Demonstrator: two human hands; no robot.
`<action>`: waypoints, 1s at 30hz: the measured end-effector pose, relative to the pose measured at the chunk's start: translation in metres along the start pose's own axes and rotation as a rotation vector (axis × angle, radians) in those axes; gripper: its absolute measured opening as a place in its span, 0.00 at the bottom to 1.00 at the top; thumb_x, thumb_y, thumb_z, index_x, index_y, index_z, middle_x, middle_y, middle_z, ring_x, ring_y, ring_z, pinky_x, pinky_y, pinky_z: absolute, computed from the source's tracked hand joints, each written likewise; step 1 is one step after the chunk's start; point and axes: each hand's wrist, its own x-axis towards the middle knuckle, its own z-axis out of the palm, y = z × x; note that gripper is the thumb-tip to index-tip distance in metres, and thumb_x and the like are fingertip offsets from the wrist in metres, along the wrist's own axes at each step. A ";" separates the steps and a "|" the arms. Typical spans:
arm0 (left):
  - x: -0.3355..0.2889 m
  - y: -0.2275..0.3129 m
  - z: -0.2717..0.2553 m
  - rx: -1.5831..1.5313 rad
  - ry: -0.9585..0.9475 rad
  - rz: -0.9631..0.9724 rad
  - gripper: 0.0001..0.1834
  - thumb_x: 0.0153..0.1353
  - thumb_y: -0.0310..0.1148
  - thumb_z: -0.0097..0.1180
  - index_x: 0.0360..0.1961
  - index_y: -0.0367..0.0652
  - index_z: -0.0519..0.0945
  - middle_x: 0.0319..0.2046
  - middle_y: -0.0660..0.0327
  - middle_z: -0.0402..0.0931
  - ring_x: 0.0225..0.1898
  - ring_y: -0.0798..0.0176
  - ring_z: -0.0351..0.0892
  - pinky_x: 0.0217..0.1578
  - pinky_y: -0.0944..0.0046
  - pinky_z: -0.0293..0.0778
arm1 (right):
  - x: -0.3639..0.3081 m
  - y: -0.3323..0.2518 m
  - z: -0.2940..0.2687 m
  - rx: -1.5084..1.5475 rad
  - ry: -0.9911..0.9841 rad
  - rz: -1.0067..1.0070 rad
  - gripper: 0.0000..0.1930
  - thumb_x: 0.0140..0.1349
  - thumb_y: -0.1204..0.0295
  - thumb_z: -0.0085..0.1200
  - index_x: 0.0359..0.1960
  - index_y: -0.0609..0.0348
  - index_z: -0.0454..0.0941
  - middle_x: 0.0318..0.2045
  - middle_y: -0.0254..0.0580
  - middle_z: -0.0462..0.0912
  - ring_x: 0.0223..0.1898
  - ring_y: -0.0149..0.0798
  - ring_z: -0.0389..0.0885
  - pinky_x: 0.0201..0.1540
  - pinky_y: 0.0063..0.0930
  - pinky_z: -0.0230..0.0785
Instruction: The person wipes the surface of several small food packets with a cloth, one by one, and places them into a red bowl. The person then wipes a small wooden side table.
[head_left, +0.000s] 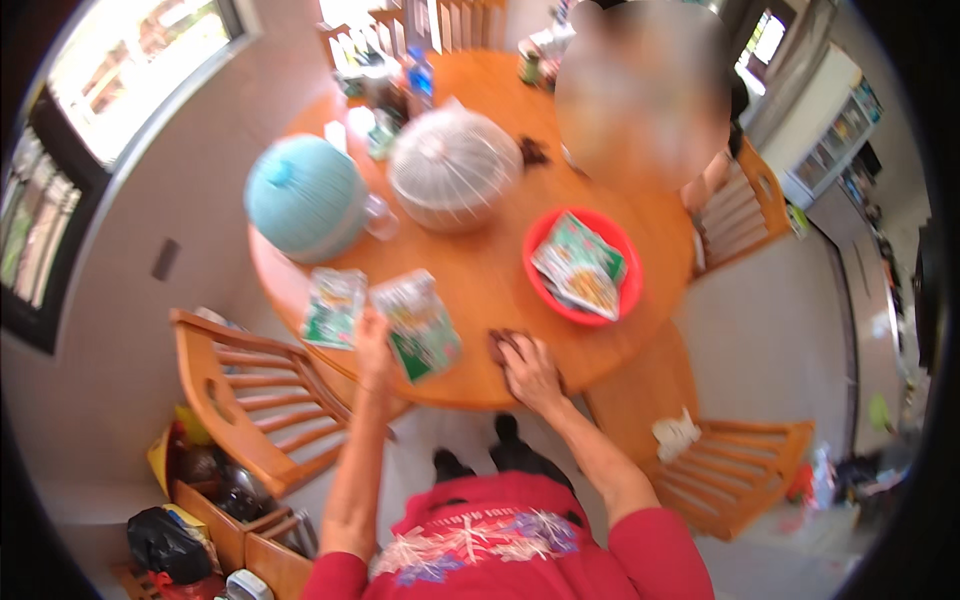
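Note:
My left hand (373, 345) pinches the edge of a green-and-white packet (425, 325), which hangs tilted just over the front of the round wooden table (470, 270). A second green-and-white packet (336, 305) lies on the tabletop to the left of it. Near the front edge my right hand (533, 375) is closed over a dark brown cloth (510, 343), pressing it on the wood. Beyond that hand sits a red plastic basin (628, 285) with several similar packets (580, 265) inside.
A blue dome cover (305, 195) and a pale mesh dome cover (450, 165) stand on the table's far left. Behind them are bottles (419, 78). Wooden chairs (265, 395) flank me, one on the right (735, 480). Across the table is another person (645, 95), blurred.

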 end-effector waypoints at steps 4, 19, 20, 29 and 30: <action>-0.011 0.052 0.072 0.059 -0.175 0.026 0.01 0.66 0.27 0.50 0.38 0.44 0.73 0.37 0.63 0.77 0.38 0.70 0.77 0.35 0.68 0.75 | -0.006 0.008 -0.006 0.048 -0.033 0.022 0.20 0.52 0.77 0.54 0.49 0.56 0.75 0.48 0.44 0.72 0.48 0.52 0.70 0.49 0.43 0.68; -0.020 -0.132 0.289 1.094 -0.754 0.772 0.18 0.50 0.31 0.55 0.45 0.40 0.76 0.50 0.55 0.74 0.53 0.49 0.71 0.50 0.53 0.68 | -0.042 0.033 0.026 0.421 -0.189 0.155 0.27 0.61 0.50 0.50 0.57 0.53 0.73 0.58 0.45 0.71 0.60 0.49 0.67 0.64 0.44 0.53; -0.021 -0.125 0.285 0.936 -0.627 0.897 0.23 0.49 0.33 0.58 0.49 0.42 0.76 0.55 0.53 0.71 0.58 0.48 0.67 0.56 0.50 0.65 | -0.041 0.043 0.030 0.360 -0.316 0.120 0.27 0.61 0.51 0.50 0.57 0.54 0.74 0.58 0.44 0.71 0.59 0.48 0.67 0.64 0.44 0.55; 0.046 0.003 0.005 1.083 0.728 0.539 0.37 0.49 0.43 0.64 0.57 0.33 0.68 0.56 0.44 0.66 0.60 0.38 0.60 0.64 0.44 0.52 | 0.000 0.014 -0.002 -0.054 -0.187 -0.169 0.22 0.47 0.69 0.54 0.48 0.55 0.74 0.50 0.47 0.70 0.49 0.54 0.69 0.51 0.49 0.65; 0.055 0.006 -0.029 1.416 0.837 0.247 0.44 0.44 0.46 0.69 0.59 0.34 0.65 0.57 0.45 0.65 0.59 0.40 0.61 0.64 0.44 0.53 | 0.002 0.016 0.001 -0.064 -0.174 -0.173 0.22 0.47 0.69 0.55 0.48 0.55 0.74 0.50 0.47 0.70 0.49 0.53 0.69 0.51 0.49 0.65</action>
